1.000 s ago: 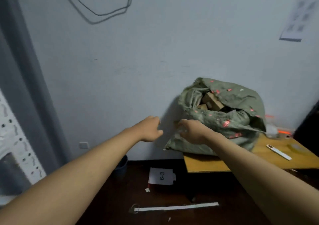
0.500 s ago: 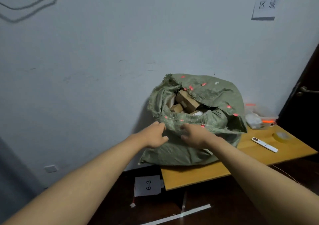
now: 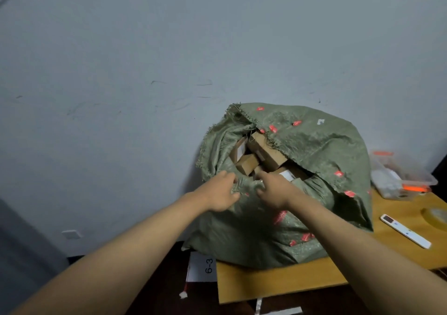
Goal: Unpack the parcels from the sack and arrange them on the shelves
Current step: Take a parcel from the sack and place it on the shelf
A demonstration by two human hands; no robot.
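Observation:
A green woven sack (image 3: 314, 150) with red marks sits on the left end of a wooden table (image 3: 290, 283), against the wall. Its mouth gapes toward me and shows several brown cardboard parcels (image 3: 264, 149) inside. My left hand (image 3: 221, 192) grips the near rim of the sack's mouth, fingers curled into the fabric. My right hand (image 3: 274, 189) grips the same rim just to the right, its fingertips hidden in the folds. No shelves are in view.
On the table right of the sack lie a white remote-like device (image 3: 406, 231), a tape roll (image 3: 436, 214) and a clear plastic box (image 3: 401, 177) with orange parts. A paper marked 6-3 (image 3: 203, 266) lies on the dark floor. A wall socket (image 3: 71, 234) sits low left.
I have come closer to the sack. Both hands moved forward from in front of it onto the near rim of its mouth and took hold of the fabric.

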